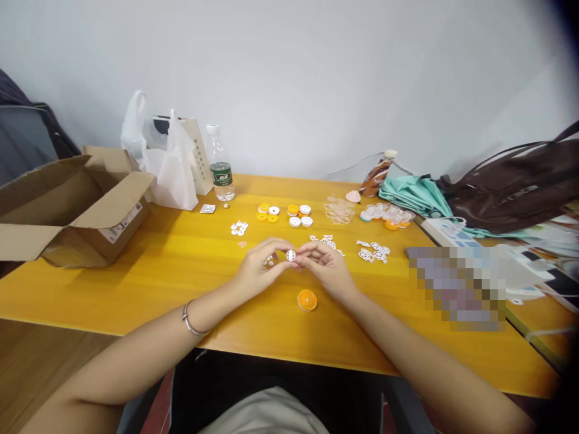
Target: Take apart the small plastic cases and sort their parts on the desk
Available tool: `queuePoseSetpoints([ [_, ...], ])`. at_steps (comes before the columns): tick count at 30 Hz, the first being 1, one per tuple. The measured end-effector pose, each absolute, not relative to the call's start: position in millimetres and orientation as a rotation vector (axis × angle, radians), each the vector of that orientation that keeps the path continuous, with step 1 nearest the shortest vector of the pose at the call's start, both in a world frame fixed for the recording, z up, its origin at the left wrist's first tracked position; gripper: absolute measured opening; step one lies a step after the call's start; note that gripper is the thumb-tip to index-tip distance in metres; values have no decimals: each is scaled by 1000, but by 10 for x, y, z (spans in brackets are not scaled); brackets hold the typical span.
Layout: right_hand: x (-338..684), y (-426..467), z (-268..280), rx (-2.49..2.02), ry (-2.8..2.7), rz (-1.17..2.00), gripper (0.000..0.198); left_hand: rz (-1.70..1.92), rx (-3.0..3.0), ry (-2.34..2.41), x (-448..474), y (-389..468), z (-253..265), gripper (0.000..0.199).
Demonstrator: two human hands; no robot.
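The left hand (260,265) and right hand (329,268), nearly closed, pinch 1 picked-up white piece (291,255), apart from the orange round (307,300) at its 5 o'clock, with white bits (327,242) seemingly left at 2 o'clock.

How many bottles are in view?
2: a clear bottle right of the white bag, and a brown-labelled bottle left of the green cloth. More could be hidden in the cardboard box.

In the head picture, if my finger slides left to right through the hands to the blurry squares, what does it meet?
Cardboard box, left hand, small white round piece, right hand, white spoked pieces.
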State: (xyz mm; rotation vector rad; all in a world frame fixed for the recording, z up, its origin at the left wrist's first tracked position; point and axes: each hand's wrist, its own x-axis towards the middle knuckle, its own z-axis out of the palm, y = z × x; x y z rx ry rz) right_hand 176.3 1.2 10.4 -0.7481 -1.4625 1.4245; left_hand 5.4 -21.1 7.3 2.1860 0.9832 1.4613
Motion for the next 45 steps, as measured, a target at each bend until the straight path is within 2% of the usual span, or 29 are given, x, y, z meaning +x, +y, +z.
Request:
queuePoseSetpoints([
  [10,1762,3,97,-839,-1499,1409,20,1371,2590,1050,15,-172,8,16],
  [18,1765,-4,81,-934,-1586,1310,22,1165,2820,1140,12,-209,19,18],
  [24,1768,-88,125,-916,-1718,1142,17,1105,2876,1176,15,-254,40,20],
  [29,1778,-151,183,-971,-1775,1015,14,1184,2749,1148,43,-294,52,12],
  [35,1790,-150,202,-960,-1694,1083,18,1362,2577,1040,69,-294,55,8],
  [45,1789,-129,179,-946,-1670,1164,16,1192,2690,1107,48,-301,51,11],
])
